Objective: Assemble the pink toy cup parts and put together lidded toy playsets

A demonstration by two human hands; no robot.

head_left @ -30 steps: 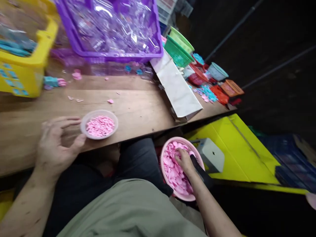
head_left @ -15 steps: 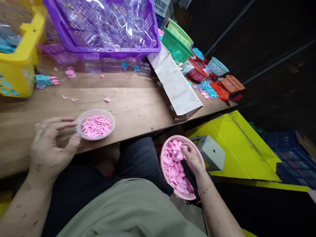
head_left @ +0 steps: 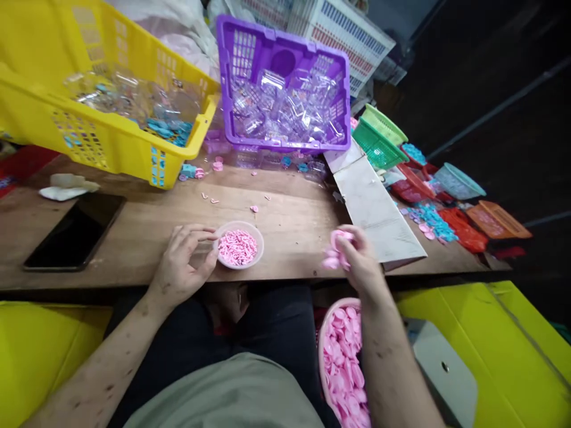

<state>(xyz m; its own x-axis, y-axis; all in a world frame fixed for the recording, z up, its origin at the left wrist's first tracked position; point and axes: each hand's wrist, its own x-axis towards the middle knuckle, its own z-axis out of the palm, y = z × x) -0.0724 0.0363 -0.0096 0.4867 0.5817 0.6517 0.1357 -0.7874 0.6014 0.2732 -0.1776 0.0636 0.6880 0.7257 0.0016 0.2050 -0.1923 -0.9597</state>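
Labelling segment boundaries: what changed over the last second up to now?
The right hand came up out of the pink basket by the lap to the table edge. It now grips a bunch of pink discs taken from the basket. Unchanged: the left hand stays open beside the small bowl of pink pieces on the wooden table, and the basket is still full of discs.

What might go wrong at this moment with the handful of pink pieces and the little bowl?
1. The right hand grips a loose cluster of pink discs right above the front edge of the wooden table; a few may slip off and fall past it.
2. The small bowl of pink bits sits close to that edge, with the left hand right beside it; a nudge could tip it off.
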